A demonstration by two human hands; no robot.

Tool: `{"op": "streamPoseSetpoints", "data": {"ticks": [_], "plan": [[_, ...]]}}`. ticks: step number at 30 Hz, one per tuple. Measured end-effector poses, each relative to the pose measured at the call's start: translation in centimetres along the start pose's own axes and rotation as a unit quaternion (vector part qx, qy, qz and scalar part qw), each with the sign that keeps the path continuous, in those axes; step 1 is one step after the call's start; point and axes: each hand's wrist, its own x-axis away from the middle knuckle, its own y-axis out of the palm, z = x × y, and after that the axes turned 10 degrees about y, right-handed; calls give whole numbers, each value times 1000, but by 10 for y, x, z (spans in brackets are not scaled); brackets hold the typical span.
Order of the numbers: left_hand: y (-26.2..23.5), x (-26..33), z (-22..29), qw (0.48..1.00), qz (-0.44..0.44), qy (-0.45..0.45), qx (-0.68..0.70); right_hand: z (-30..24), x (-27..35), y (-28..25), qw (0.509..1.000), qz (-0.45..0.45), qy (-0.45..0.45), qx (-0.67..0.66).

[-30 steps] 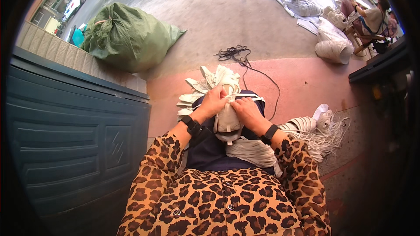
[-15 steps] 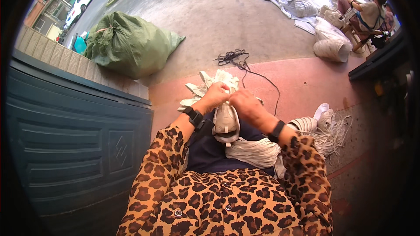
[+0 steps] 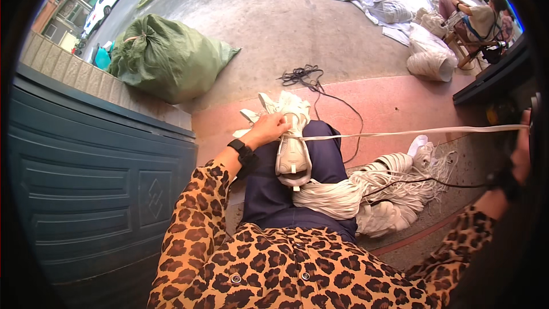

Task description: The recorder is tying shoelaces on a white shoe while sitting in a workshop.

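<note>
A beige shoe [image 3: 293, 160] rests on my lap, its heel end toward me. My left hand [image 3: 267, 130] is closed at the shoe's lacing area, fingertips pressed on its upper. Off to the far right, my right hand [image 3: 520, 151] is closed on a pale flat shoelace [image 3: 406, 134], partly lost in the dark rim. The lace runs taut from the shoe to that hand. A thick bundle of off-white laces [image 3: 331, 198] lies across my thigh. More pale shoes [image 3: 284, 103] sit just beyond my knees.
A tied green sack [image 3: 171, 60] stands at the left beside a blue-green panelled door [image 3: 97, 189]. Tangled black cord [image 3: 309, 77] lies on the floor ahead. Loose laces [image 3: 426, 177] are heaped at my right. A seated person [image 3: 480, 20] is near white bags [image 3: 429, 54] at far right.
My right hand has swung from the shoe out to the far right, drawing the shoelace into a long straight line. My left hand stays at the shoe.
</note>
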Motion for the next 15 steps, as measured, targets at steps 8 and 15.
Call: {"op": "streamPoseSetpoints", "data": {"ticks": [8, 15], "plan": [[1, 14, -19, 998, -46, 18, -27, 294, 119, 156, 879, -8, 378, 290], [-1, 60, 15, 786, -10, 431, -443, 388, 222, 202, 818, -241, 436, 286]]}}
